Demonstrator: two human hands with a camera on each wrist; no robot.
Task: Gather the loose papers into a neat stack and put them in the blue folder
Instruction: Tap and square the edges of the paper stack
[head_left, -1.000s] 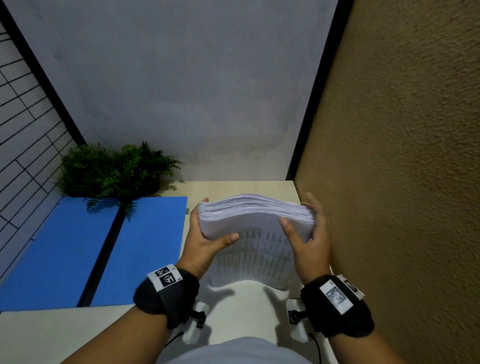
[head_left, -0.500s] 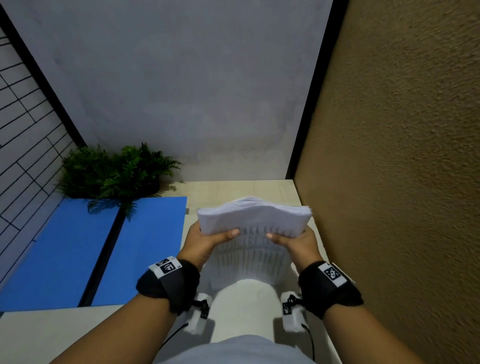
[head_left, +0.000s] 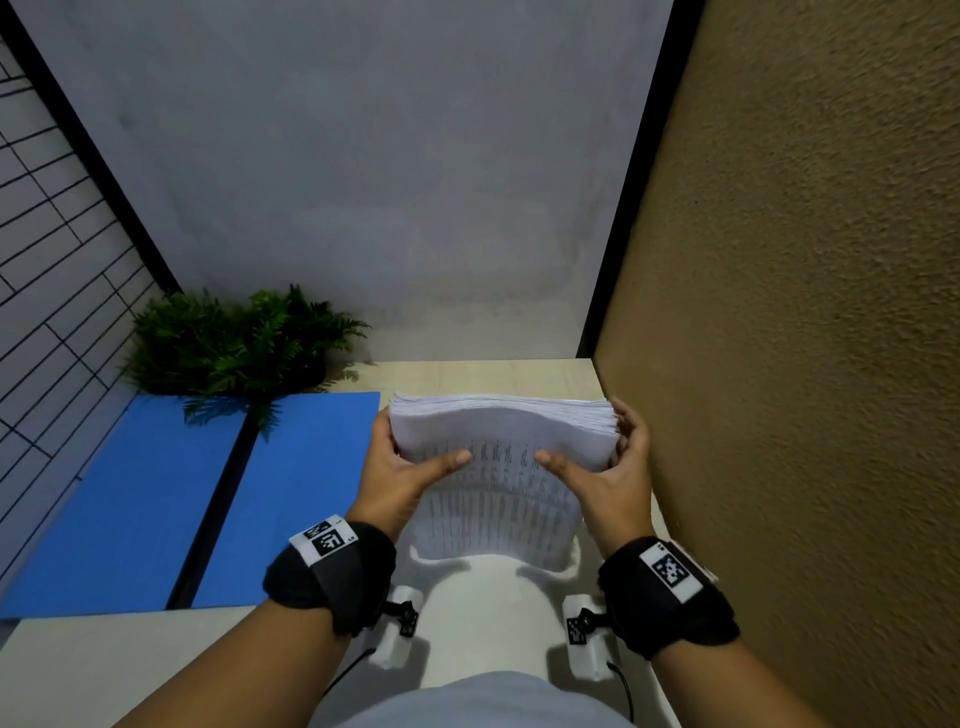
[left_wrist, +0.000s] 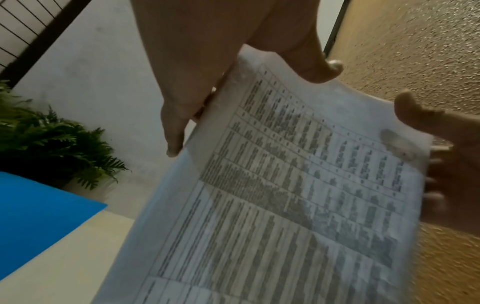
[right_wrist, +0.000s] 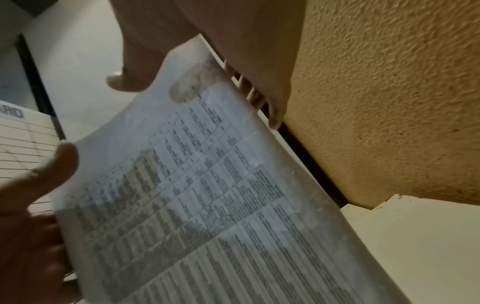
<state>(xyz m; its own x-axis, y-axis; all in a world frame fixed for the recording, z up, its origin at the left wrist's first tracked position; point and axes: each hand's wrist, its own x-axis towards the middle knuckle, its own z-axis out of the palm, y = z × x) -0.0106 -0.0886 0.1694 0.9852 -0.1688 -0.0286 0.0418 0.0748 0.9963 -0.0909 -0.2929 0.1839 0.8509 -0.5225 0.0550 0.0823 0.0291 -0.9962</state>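
Observation:
A thick stack of white printed papers (head_left: 498, 467) stands on its lower edge on the pale table, top edge up and bowed. My left hand (head_left: 400, 462) grips its left side, thumb on the printed face, fingers behind. My right hand (head_left: 613, 467) grips the right side the same way. The left wrist view shows the papers (left_wrist: 298, 195) with my left hand (left_wrist: 207, 86) at their upper edge and the right hand's thumb across. In the right wrist view my right hand (right_wrist: 233, 67) holds the papers (right_wrist: 207, 195). The blue folder (head_left: 171, 499) lies open and flat to the left.
A green fern plant (head_left: 239, 343) stands at the back left, overhanging the folder's far edge. A brown textured wall (head_left: 779, 364) runs close along the right of the table (head_left: 493, 374). A grey wall closes the back. A white lined panel is on the left.
The stack dropped lower with both hands half a second ago and has come back up. Both thumbs now lie closer together on the printed face.

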